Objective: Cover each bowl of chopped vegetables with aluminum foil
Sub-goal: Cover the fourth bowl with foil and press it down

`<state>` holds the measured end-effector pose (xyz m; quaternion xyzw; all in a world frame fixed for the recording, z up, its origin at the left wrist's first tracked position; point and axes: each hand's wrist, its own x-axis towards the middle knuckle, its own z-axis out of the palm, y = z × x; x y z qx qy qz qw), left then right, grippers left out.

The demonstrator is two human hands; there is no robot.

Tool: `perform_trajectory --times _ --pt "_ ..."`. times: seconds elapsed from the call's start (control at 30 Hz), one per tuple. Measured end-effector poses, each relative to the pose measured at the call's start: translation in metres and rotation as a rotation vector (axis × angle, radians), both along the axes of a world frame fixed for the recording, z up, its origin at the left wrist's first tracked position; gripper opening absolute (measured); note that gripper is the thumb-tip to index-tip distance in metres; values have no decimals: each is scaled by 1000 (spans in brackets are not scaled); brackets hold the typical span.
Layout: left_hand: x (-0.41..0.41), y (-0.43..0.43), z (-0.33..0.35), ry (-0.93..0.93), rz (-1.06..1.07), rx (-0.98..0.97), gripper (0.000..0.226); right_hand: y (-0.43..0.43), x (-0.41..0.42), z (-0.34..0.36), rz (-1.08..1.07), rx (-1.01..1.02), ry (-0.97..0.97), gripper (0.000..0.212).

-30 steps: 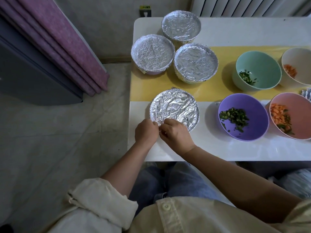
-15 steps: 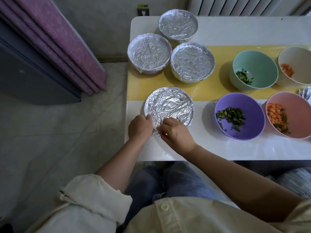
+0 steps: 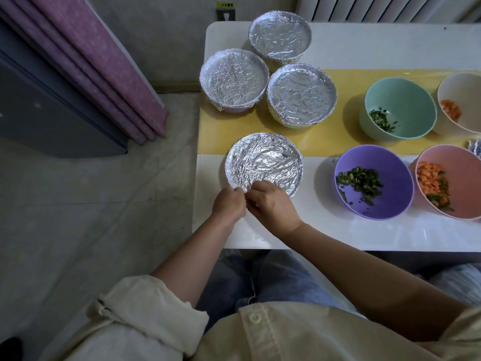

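Pinches the front rim of the near foil-covered bowl with the left hand and the right hand, knuckles almost touching. Curls the fingers of both hands tightly inward on the crumpled foil edge, gripping it; hides the fingertips and thumbs behind the knuckles. Holds nothing else in either hand.

Finds that bowl at the front left of the white bench, its far rim over the edge of the yellow mat.

Shows three more wrapped bowls clustered at the far left: one at the back, one to the left, one to the right, close beside each other.

Leaves four bowls uncovered to the right: a mint bowl with chopped greens, a white bowl with carrot bits, a purple bowl with greens, a pink bowl with carrot and greens mixed.
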<state>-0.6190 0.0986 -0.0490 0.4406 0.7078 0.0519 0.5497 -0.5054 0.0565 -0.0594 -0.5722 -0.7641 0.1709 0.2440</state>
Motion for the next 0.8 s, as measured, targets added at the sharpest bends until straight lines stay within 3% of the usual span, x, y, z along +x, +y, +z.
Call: perform_trajectory --times 0.17,0.3,0.57,0.8 --pt "0 7 -3 4 7 36 28 2 2 2 61 -31 6 13" --pt "-7 21 -7 32 -61 51 35 -6 15 1 61 -42 -19 20" --pt "1 5 12 159 -30 188 50 0 14 -1 21 9 -43 7" --pt "12 1 7 157 89 195 34 4 4 -3 -2 -16 13 10"
